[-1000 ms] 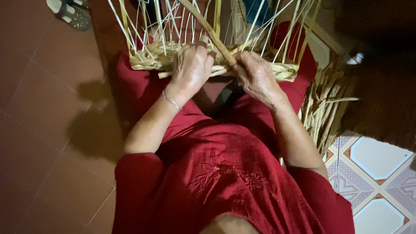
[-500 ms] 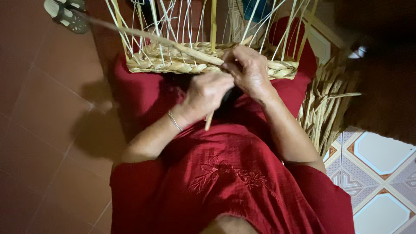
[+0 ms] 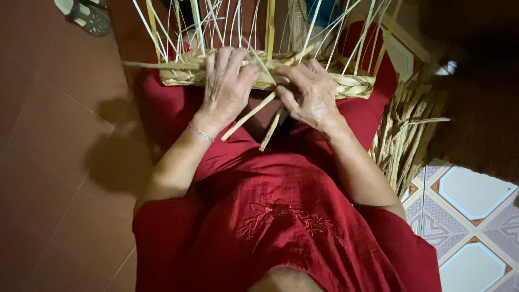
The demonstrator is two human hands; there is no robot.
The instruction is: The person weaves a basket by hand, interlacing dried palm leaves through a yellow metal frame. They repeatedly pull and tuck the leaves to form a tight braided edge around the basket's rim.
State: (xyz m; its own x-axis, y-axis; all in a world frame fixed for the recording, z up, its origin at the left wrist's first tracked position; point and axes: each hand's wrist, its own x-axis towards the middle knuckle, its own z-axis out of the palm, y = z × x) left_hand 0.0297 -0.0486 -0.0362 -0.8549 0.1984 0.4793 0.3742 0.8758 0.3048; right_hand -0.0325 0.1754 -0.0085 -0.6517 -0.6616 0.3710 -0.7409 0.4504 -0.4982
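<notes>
Since half a second ago, the left hand (image 3: 226, 84) has moved up from below the weave and now lies flat over the rim of the basket (image 3: 351, 84), and the long strand that reached toward the upper left has gone from there.

A half-woven straw basket rests on the lap of a seated person in a red dress (image 3: 281, 216), seen from above. Bare upright stakes (image 3: 270, 27) rise from its woven band. What lies inside the basket cannot be seen.

The left hand's grip is loose, fingers spread and pressing the weave. The right hand (image 3: 308, 94) is just beside it, fingers curled and pinching a flat strand (image 3: 250, 116) that slants down between the two hands. A second short strand end (image 3: 270, 132) hangs beside it.

A bundle of loose straw (image 3: 405, 130) leans at the person's right. The floor is brown tile (image 3: 59, 162) on the left and patterned tile (image 3: 465, 211) at lower right. A sandal (image 3: 86, 13) lies at the upper left.
</notes>
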